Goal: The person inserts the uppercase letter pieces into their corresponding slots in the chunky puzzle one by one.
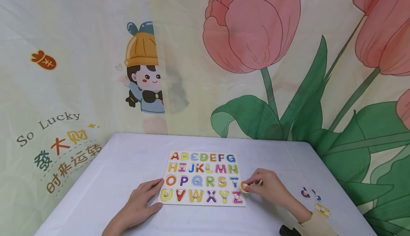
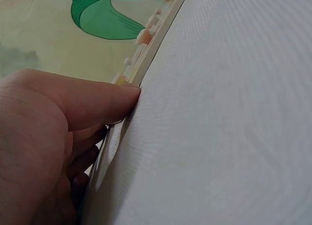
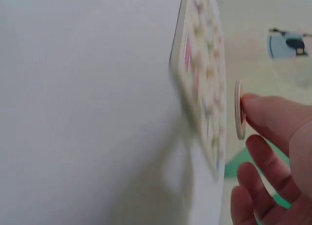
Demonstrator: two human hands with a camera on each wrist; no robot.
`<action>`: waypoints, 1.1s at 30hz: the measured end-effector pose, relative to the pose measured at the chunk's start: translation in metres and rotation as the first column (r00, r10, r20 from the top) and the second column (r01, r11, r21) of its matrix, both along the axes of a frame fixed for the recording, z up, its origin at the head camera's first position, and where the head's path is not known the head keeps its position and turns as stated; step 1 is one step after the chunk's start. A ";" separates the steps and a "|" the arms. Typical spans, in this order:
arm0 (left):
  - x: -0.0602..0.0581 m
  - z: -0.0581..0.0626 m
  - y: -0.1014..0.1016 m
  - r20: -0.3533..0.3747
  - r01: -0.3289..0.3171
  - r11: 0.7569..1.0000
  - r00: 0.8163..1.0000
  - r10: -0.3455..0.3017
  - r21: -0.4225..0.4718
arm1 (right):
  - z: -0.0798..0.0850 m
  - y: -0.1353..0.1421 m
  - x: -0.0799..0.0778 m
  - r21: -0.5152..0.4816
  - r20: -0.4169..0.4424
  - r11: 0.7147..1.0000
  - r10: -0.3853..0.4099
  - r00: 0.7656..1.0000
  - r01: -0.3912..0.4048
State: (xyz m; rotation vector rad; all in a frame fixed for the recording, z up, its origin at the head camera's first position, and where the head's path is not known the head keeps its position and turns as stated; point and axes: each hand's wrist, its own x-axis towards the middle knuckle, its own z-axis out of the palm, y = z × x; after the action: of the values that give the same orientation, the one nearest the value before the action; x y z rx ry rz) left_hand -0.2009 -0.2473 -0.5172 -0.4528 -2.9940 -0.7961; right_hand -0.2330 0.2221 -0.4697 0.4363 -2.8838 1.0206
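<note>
A white alphabet puzzle board (image 1: 205, 205) lies on the table, filled with colourful letters, many with small knobs. My left hand (image 1: 136, 202) rests at the board's left edge; in the left wrist view its thumb (image 2: 105, 103) touches the edge. Just off the board's right side, near the blue T (image 1: 234, 182), my right hand (image 1: 269, 186) pinches an orange-and-white puzzle piece (image 1: 244, 187). The right wrist view shows this thin piece (image 3: 239, 110) edge-on and apart from the board; fingers partly hide its letter. The orange O (image 1: 171, 181) and purple P (image 1: 183, 181) spaces show no knobs.
To the right of my right forearm lie a purple piece (image 1: 305, 193), a blue piece (image 1: 316, 195) and a yellow piece (image 1: 322, 210). A white cloth covers the table (image 1: 128, 157). Behind it hangs a printed backdrop (image 1: 189, 51) with tulips.
</note>
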 end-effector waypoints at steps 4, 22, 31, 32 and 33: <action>-0.001 -0.001 0.000 0.007 -0.001 1.000 1.000 0.001 0.000 | 0.000 -0.046 -0.005 -0.049 -0.019 0.998 0.027 0.999 -0.028; -0.001 -0.004 -0.005 -0.009 0.016 1.000 1.000 -0.016 0.022 | 0.000 -0.191 -0.024 -0.047 -0.047 0.995 0.090 0.995 -0.093; -0.001 -0.001 -0.004 -0.008 0.026 0.999 1.000 -0.026 0.027 | -0.014 -0.225 -0.028 -0.109 -0.007 0.993 0.051 0.999 -0.051; -0.001 -0.001 -0.004 -0.007 0.025 0.999 1.000 -0.025 0.026 | -0.015 -0.227 -0.028 -0.114 -0.009 0.993 0.044 0.999 -0.045; -0.001 0.000 -0.004 -0.007 0.026 0.999 1.000 -0.026 0.025 | -0.016 -0.229 -0.029 -0.118 -0.009 0.992 0.039 0.999 -0.040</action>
State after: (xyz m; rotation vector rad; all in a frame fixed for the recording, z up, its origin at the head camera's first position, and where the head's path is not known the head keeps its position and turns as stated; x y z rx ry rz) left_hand -0.2019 -0.2514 -0.5174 -0.4937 -2.9738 -0.8313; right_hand -0.2618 -0.0071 -0.4861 0.4898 -2.8001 1.1854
